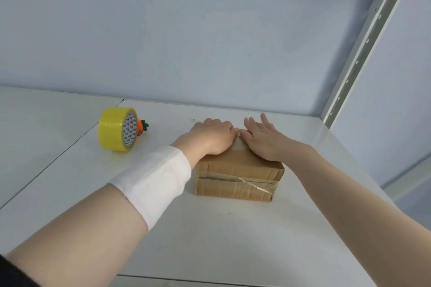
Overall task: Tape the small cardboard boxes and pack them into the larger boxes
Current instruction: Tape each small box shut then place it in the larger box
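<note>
Though rectangular, creased cardboard box

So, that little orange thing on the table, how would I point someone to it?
Start at the white table and find the yellow tape roll standing on edge, left of the cardboard box. Peeking out from the roll's right side is the small orange figure, the only thing with a green leafy tuft.

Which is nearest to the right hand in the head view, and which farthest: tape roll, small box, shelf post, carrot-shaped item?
1. small cardboard box: under the right hand, which rests on it.
2. shelf post: to its right, at the back.
3. carrot-shaped item: far left, past the left hand.
4. yellow tape roll: just left of the carrot-shaped item.
</note>
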Available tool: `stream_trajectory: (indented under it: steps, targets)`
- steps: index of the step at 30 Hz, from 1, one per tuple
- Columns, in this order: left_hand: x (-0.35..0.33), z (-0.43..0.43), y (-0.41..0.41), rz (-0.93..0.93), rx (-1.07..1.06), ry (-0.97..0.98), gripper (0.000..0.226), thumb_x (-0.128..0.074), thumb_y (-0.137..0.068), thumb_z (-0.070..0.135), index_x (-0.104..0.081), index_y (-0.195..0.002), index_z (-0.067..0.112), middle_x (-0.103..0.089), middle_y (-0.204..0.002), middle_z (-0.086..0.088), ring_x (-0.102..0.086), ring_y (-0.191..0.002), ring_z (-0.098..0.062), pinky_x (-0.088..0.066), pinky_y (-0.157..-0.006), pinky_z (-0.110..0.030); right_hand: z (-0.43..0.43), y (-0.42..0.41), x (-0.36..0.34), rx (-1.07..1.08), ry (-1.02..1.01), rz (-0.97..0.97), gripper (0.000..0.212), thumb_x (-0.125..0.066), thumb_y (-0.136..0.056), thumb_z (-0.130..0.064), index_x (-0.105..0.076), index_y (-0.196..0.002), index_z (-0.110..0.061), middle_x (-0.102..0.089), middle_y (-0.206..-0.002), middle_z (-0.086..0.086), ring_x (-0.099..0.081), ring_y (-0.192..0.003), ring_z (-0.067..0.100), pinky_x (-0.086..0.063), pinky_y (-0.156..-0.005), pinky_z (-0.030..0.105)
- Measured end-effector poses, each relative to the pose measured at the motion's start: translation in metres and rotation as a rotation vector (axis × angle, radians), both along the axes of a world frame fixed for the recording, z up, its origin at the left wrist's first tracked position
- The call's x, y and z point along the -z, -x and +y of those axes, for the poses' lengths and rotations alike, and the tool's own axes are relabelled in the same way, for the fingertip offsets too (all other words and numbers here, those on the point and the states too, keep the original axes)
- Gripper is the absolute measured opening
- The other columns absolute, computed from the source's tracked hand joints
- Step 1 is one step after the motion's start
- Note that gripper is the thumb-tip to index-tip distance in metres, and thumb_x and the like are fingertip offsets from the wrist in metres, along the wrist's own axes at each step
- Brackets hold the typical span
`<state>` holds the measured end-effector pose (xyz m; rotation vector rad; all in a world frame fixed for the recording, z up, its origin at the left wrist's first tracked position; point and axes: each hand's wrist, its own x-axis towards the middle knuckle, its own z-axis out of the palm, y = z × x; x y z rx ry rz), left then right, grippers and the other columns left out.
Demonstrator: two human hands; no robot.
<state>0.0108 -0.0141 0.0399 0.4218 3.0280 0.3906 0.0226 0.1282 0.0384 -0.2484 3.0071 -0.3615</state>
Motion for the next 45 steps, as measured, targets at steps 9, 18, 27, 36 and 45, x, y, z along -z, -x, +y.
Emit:
stream_trajectory:
  steps: [9,18,27,36,45]
  targets:
    - [0.005,-0.005,-0.002,0.008,0.053,0.002,0.053,-0.013,-0.101,0.038,-0.017,-0.149,0.015,-0.004,-0.158,-0.008,0.002,-0.146,-0.022,-0.003,-0.117,-0.042,0.000,-0.016,0.000,-0.110,0.037,0.026,0.054,-0.012,-0.103,-0.031,-0.002,-0.150,-0.009,0.004,-0.160,0.002,0.013,-0.145,0.015,0.006,-0.117,0.033]
    - [0.000,-0.008,-0.008,-0.080,-0.075,-0.351,0.063,-0.025,-0.099,0.044,-0.001,-0.150,0.016,0.009,-0.158,-0.010,0.010,-0.145,-0.021,-0.001,-0.116,-0.038,0.014,-0.024,0.003,0.049,0.441,0.040,0.059,-0.027,-0.101,-0.038,-0.002,-0.150,-0.015,0.007,-0.159,-0.002,0.010,-0.144,0.010,0.003,-0.109,0.022]
    - [0.016,-0.028,-0.031,0.053,-0.037,-1.088,0.038,-0.063,-0.087,0.031,-0.046,-0.120,0.035,-0.049,-0.133,0.010,-0.046,-0.125,-0.008,-0.037,-0.106,-0.025,0.029,-0.054,0.028,0.179,1.187,0.028,0.040,-0.046,-0.095,-0.017,-0.046,-0.133,-0.027,-0.062,-0.120,-0.010,-0.058,-0.103,0.002,-0.043,-0.078,0.019]
    - [0.006,-0.052,-0.039,0.428,0.278,-0.528,0.033,-0.050,-0.087,0.047,-0.055,-0.112,0.027,-0.044,-0.139,0.016,-0.027,-0.138,-0.002,-0.010,-0.115,-0.023,0.027,-0.065,0.008,0.073,1.027,0.340,0.042,-0.043,-0.098,-0.028,-0.039,-0.137,-0.040,-0.032,-0.134,-0.041,-0.022,-0.138,-0.003,-0.025,-0.103,0.015]
    - [-0.010,-0.010,-0.007,-0.016,0.205,0.121,0.053,-0.009,-0.099,0.045,0.003,-0.149,0.032,0.008,-0.158,0.005,0.010,-0.145,-0.013,0.006,-0.117,-0.043,0.002,-0.031,-0.005,-0.169,-0.061,0.178,0.054,-0.010,-0.102,-0.035,0.001,-0.150,-0.013,0.003,-0.159,-0.004,0.010,-0.144,0.007,0.006,-0.115,0.024]
